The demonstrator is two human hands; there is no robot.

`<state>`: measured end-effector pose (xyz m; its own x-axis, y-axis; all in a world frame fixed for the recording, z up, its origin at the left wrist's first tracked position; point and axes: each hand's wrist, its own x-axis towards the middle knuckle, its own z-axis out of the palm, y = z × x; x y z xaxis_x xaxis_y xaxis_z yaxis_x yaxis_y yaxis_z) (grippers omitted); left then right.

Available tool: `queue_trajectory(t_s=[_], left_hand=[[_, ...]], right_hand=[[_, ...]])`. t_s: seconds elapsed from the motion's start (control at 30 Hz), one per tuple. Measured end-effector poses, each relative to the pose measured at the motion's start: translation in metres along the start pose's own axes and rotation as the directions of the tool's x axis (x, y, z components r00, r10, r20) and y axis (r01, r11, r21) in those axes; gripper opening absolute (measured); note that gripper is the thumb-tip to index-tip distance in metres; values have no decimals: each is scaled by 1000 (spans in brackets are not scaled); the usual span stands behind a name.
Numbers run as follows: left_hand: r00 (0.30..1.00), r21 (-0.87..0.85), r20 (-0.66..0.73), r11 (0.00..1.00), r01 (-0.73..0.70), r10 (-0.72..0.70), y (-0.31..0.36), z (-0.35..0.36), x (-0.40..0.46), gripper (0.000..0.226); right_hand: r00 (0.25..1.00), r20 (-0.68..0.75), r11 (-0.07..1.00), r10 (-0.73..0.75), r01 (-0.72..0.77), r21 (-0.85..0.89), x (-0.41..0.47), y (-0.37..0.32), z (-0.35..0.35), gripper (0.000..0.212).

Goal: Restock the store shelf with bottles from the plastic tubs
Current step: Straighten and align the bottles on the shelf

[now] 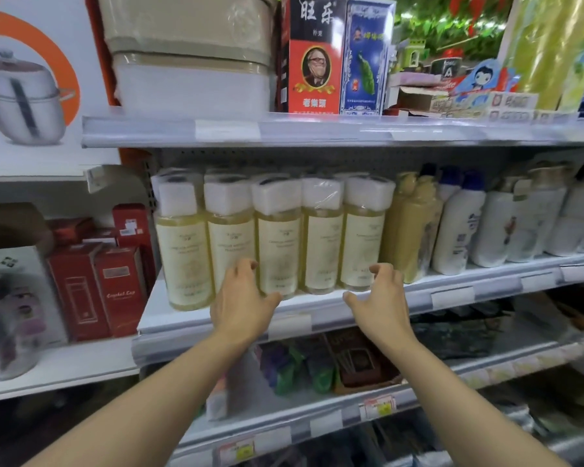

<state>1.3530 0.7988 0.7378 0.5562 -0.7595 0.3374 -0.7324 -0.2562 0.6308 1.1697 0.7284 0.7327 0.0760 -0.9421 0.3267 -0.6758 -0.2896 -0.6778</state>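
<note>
Five clear plastic bottles of yellow liquid with white caps (277,237) stand in a row on the white metal shelf (321,306). Left hand (241,299) touches the second bottle, fingers loose; right hand (383,298) hovers nearby, grip apart.

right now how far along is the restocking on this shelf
Done: a front row of five yellow bottles stands on the shelf, more behind. In hand: nothing is gripped; the left hand touches a bottle's base, the right hand hovers beside the row. Left: can't tell, no tubs in view.
</note>
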Motion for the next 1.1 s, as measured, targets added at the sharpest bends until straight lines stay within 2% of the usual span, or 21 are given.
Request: queue_trajectory(t_s=[0.1,0.23,0.37,0.47,0.67,0.8,1.1], left_hand=[[999,12,-34,1000,21,-21,12,10,1,61],[985,6,-149,996,89,-87,31,29,9,59],[949,-48,-267,986,159,-166,61,57,12,53],[914,-12,-355,979,204,-195,81,77,12,57],[885,69,-388,950,304,-256,102,102,19,56],[855,47,-419,933,357,-306,109,110,24,59],[871,104,-419,939,328,-257,104,112,26,48]], right_hand=[[1000,-15,999,-23,24,39,17,9,-7,62],[998,35,990,-58,53,132,47,20,-10,70],[985,90,970,-149,127,210,79,33,-8,81],[974,145,962,-173,136,236,97,40,-6,84],[950,240,954,-201,133,269,114,50,-3,87],[946,262,956,-190,118,270,116,53,-1,85],[941,256,961,-220,164,222,116,55,-4,81]])
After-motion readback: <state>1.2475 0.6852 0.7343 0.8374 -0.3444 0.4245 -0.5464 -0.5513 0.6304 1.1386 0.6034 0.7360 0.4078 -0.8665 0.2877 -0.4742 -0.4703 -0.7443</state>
